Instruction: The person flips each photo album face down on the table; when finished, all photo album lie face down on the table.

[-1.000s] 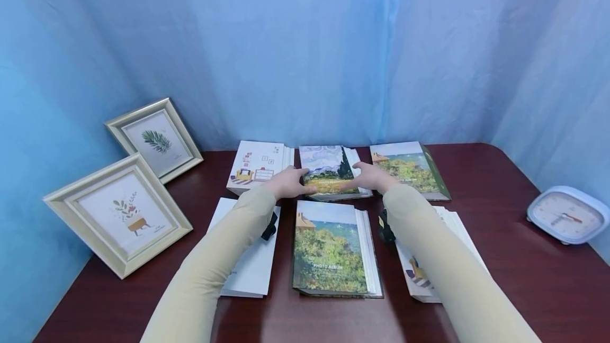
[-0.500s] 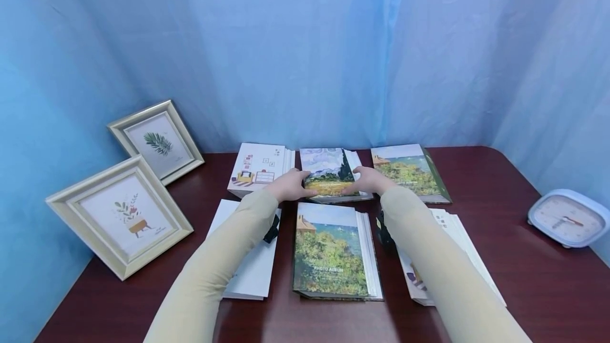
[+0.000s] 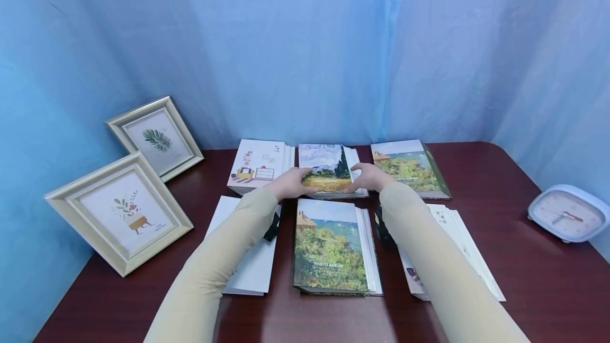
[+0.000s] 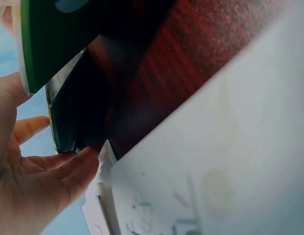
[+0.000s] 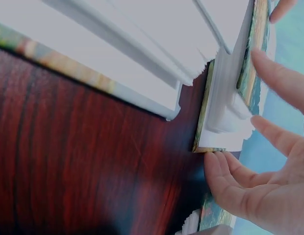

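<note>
In the head view both hands hold a photo album (image 3: 329, 165) with a painted cypress landscape on its cover, lying in the middle of the back row. My left hand (image 3: 290, 183) is at its left side, thumb along the near cover edge; in the left wrist view its fingers reach the dark spine (image 4: 68, 120). On the page side is my right hand (image 3: 371, 178); the right wrist view has its fingers (image 5: 218, 171) at the bottom cover's edge and others against the white pages (image 5: 223, 107). Directly in front lies a garden-and-sea photo album (image 3: 331, 247).
A white album (image 3: 262, 165) and another garden album (image 3: 407, 168) flank the held one. White albums (image 3: 250, 274) (image 3: 469, 247) lie under my forearms. Two picture frames (image 3: 119, 210) (image 3: 154, 139) stand left, a clock (image 3: 567, 213) right. A blue curtain (image 3: 305, 52) hangs behind.
The near right corner of the cypress album has shifted slightly left, so it lies a little straighter. Both hands stay at its sides; the head view tilts slightly.
</note>
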`<state>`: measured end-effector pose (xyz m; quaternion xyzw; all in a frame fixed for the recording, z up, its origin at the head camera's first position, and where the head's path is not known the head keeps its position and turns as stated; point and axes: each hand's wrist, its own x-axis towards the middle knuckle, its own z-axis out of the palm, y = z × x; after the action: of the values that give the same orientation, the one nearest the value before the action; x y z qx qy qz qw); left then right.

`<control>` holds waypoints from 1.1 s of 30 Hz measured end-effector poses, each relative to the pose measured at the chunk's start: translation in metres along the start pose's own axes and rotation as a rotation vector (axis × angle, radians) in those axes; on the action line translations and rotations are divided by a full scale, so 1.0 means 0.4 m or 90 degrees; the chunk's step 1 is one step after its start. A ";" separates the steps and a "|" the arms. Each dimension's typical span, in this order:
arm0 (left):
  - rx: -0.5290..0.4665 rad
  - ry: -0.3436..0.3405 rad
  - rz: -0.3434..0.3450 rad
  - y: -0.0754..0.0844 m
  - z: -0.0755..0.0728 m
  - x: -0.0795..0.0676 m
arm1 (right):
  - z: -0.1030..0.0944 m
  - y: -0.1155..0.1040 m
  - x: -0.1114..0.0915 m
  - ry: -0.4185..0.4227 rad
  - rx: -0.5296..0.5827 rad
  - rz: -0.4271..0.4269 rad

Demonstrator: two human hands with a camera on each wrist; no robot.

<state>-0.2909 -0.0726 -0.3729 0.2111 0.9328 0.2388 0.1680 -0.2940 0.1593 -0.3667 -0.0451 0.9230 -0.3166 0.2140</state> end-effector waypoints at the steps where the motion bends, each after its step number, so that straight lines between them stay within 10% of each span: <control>1: -0.007 0.002 0.003 -0.001 0.001 0.000 | 0.001 0.000 0.001 0.001 -0.001 0.001; 33: -0.258 0.108 -0.070 -0.016 0.021 0.005 | 0.039 -0.004 0.008 0.064 0.026 0.024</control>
<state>-0.2912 -0.0736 -0.3835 0.1011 0.8865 0.4290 0.1410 -0.2903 0.1486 -0.3780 -0.0075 0.9267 -0.3331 0.1741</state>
